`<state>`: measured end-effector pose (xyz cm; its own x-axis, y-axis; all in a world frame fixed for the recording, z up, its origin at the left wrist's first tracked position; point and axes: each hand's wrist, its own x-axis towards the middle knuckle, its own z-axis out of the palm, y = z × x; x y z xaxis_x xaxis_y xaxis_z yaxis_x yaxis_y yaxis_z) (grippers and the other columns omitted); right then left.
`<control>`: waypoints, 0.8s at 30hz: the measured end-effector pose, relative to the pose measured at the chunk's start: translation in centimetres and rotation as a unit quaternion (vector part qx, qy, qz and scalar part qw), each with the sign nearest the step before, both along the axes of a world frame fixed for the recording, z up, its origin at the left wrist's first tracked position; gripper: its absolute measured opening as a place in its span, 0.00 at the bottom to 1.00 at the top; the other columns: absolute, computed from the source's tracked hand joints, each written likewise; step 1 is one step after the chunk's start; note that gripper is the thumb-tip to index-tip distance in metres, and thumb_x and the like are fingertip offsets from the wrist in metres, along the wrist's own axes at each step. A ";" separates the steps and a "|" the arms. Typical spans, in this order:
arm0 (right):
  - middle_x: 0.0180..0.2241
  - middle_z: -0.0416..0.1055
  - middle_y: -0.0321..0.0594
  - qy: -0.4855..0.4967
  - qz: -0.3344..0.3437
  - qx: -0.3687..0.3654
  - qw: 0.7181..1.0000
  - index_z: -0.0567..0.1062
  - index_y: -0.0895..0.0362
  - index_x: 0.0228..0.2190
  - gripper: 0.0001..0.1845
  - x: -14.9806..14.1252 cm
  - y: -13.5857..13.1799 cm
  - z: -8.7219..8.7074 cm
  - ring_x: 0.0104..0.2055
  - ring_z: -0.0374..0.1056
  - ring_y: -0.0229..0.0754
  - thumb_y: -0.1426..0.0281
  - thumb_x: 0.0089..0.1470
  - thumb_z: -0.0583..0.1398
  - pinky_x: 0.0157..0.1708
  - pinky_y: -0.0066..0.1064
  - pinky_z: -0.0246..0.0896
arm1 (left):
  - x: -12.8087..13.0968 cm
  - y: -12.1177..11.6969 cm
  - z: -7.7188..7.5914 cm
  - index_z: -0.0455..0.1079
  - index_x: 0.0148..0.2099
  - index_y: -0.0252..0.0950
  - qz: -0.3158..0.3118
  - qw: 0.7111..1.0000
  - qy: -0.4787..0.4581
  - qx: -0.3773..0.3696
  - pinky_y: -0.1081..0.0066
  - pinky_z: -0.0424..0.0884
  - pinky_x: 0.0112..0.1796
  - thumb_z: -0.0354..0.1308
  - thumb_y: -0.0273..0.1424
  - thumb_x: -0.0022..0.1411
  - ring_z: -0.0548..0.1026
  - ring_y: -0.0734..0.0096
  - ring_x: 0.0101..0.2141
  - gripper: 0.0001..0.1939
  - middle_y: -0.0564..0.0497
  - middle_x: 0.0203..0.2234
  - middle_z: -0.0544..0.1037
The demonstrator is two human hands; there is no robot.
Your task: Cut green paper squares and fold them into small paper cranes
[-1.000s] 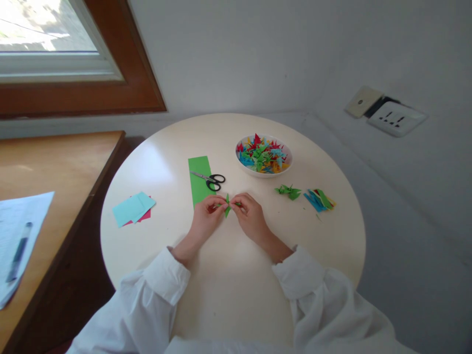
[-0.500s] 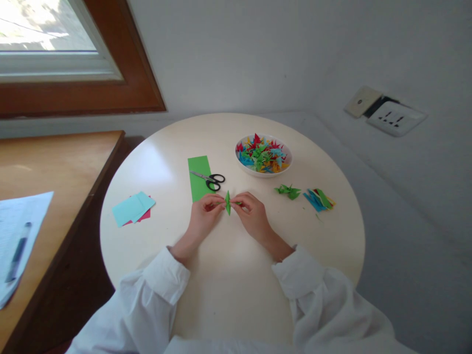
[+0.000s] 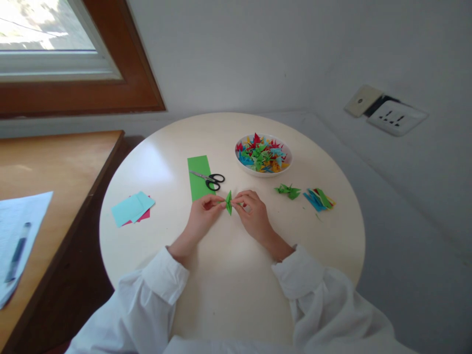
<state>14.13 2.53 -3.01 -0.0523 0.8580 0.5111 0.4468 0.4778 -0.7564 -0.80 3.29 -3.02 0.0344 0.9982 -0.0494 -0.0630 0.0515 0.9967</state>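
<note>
A small green folded paper crane (image 3: 229,202) is pinched between my two hands, its pointed ends up and down. My left hand (image 3: 205,211) grips its left side with thumb and fingertips. On the opposite side, the fingers of my right hand (image 3: 252,212) are closed on it; the part inside them is hidden. Just beyond my left hand lies a green paper sheet (image 3: 199,184), with black-handled scissors (image 3: 213,181) resting partly on it. Green folded paper cranes (image 3: 288,191) sit to the right of my right hand.
A white bowl (image 3: 263,173) full of coloured paper cranes stands at the back. Light-blue and red paper squares (image 3: 133,208) lie at the left, folded coloured strips (image 3: 319,199) at the right. A wooden desk (image 3: 66,162) holds a written sheet (image 3: 33,216) and a pen (image 3: 17,251).
The green paper crane has tilted slightly and shifted a little to the right between my fingers. My right fingers have adjusted slightly; the things on the table stay in place.
</note>
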 end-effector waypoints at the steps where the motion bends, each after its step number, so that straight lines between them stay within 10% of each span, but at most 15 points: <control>1: 0.29 0.69 0.39 0.000 -0.003 -0.002 1.000 0.73 0.53 0.25 0.06 0.0 0.0 0.0 0.35 0.64 0.42 0.75 0.49 0.59 0.34 0.35 0.62 | 0.1 0.0 0.1 0.72 0.31 0.33 -0.005 0.999 -0.024 -0.026 0.74 0.65 0.28 0.66 0.33 0.41 0.71 0.75 0.25 0.13 0.52 0.24 0.75; 24: 0.30 0.69 0.36 0.092 0.034 -0.155 0.983 0.68 0.55 0.29 0.07 -1.1 -0.4 -0.7 0.31 0.66 0.38 0.71 0.43 0.59 0.27 0.28 0.62 | 0.1 -0.1 -0.3 0.70 0.29 0.32 -0.015 0.999 -0.017 -0.022 0.75 0.64 0.26 0.63 0.32 0.44 0.69 0.76 0.24 0.09 0.54 0.22 0.73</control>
<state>13.03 2.12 -3.70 -0.0461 0.9718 0.2314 0.2632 0.2353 -0.9356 -0.65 3.24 -3.36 0.0668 0.9935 -0.0918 -0.0945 0.0979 0.9907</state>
